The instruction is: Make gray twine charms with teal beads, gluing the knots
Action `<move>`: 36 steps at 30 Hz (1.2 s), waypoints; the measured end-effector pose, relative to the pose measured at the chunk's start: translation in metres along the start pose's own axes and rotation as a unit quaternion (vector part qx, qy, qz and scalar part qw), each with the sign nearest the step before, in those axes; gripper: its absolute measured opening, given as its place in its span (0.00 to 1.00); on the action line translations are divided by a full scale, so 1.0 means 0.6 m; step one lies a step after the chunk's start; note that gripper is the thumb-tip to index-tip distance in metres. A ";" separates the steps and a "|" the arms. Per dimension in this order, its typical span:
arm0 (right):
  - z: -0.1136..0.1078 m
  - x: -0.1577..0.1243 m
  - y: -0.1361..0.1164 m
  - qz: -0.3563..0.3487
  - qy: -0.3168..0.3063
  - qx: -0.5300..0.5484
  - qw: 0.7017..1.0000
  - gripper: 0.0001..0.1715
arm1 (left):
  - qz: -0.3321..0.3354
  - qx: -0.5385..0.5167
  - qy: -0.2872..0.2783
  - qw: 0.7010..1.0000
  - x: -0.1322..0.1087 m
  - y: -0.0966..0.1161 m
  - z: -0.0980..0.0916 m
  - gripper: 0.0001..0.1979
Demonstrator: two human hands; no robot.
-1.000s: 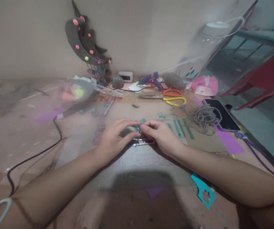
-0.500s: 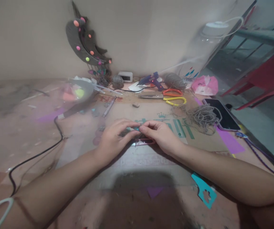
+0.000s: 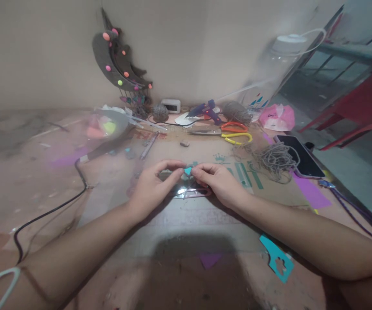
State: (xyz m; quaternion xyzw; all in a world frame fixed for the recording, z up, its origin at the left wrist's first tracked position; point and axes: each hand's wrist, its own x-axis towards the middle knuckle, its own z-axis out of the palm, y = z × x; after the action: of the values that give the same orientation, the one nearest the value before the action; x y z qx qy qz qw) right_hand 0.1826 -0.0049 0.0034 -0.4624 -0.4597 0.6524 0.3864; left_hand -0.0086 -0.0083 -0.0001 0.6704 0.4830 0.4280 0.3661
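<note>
My left hand point(image 3: 155, 187) and my right hand point(image 3: 218, 183) meet fingertip to fingertip over a sheet of cardboard point(image 3: 270, 189) on the floor. Between them they pinch a small teal paper piece point(image 3: 188, 171). Both hands have their fingers closed in a pinch. Just below the fingers lies a small pink-handled tool point(image 3: 192, 192), partly hidden by the hands.
Orange and yellow scissors point(image 3: 236, 131) and a blue glue gun point(image 3: 203, 110) lie beyond the hands. Grey twine point(image 3: 274, 157) and a phone point(image 3: 298, 159) are to the right. A black cable point(image 3: 53, 209) runs at left. A teal cut-out scrap point(image 3: 278, 260) sits near my right forearm.
The teal piece has come up slightly between the fingertips and shows more clearly. Both hands stay in the same place.
</note>
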 end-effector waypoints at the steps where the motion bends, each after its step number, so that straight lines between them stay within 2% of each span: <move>1: -0.002 0.002 -0.001 0.000 0.001 -0.016 1.000 0.24 | -0.015 -0.014 0.001 1.000 0.001 0.000 0.001 0.11; 5: -0.017 0.010 -0.013 -0.075 0.046 -0.082 0.993 0.23 | -0.074 -0.070 0.008 0.995 0.007 -0.003 0.004 0.09; 8: -0.026 0.011 -0.026 -0.122 0.052 -0.136 0.982 0.18 | -0.079 -0.070 0.007 0.994 0.009 -0.007 0.004 0.09; 14: -0.020 0.004 -0.023 -0.100 0.013 -0.194 0.976 0.09 | -0.041 -0.036 -0.020 0.998 0.002 -0.009 0.004 0.11; 19: -0.015 0.005 -0.016 -0.054 0.010 -0.084 0.995 0.17 | -0.060 -0.053 -0.034 0.996 0.004 -0.007 0.004 0.16; 24: -0.016 0.006 -0.012 -0.060 0.020 -0.043 0.997 0.22 | 0.023 -0.010 -0.095 0.995 0.015 -0.007 0.004 0.17; 26: -0.016 0.006 -0.008 -0.068 0.025 -0.042 0.996 0.21 | 0.026 -0.030 -0.114 0.993 0.016 -0.006 0.005 0.20; 33: -0.017 0.007 0.003 -0.073 0.027 -0.052 0.996 0.18 | 0.016 -0.042 -0.129 0.991 0.015 -0.006 0.008 0.22; 36: -0.018 0.008 0.005 -0.074 0.026 -0.061 0.995 0.19 | 0.016 -0.004 -0.098 0.995 0.014 -0.013 0.008 0.18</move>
State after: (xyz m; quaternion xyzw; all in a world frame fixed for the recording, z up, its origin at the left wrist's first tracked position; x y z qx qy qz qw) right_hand 0.1914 0.0016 -0.0024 -0.4665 -0.5214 0.5805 0.4166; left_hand -0.0054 0.0017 -0.0070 0.7156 0.4322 0.3679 0.4071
